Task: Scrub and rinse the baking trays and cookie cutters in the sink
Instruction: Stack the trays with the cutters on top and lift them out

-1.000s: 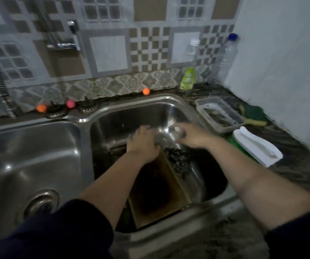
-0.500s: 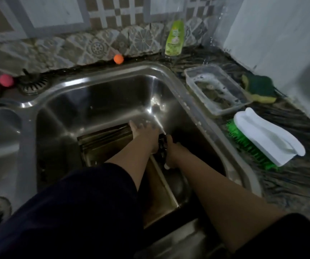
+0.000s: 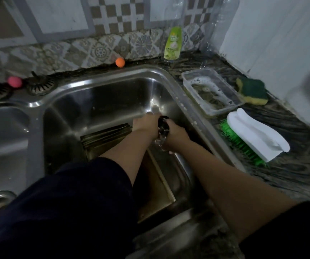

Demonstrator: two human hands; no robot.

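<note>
Metal glints between the two hands, low in the right-hand basin of the sink (image 3: 101, 85): a dark, shiny piece, most likely a cookie cutter (image 3: 163, 126), stands on edge with its long axis running roughly toward and away from the person. The left hand (image 3: 146, 126) presses against it from the left and the right hand (image 3: 177, 134) closes on it from the right, fingers curled down around its lower part; how far the left fingers wrap cannot be told, since they point away and are hidden. Both grips meet on the piece, so neither hand is nearer.

Directly below and to the left lie the baking trays (image 3: 105, 136), stacked flat on the basin floor, long side running from the far left toward the near right, partly under the left forearm.

Out on the table to the right sit a clear tub of soapy water (image 3: 211, 94), a green and yellow sponge (image 3: 253, 90), a white scrubbing brush (image 3: 255, 135) with green bristles, and a bottle of dish soap (image 3: 172, 43) by the wall. Judging by this, the scrubbing tools lie nearest the right hand.
</note>
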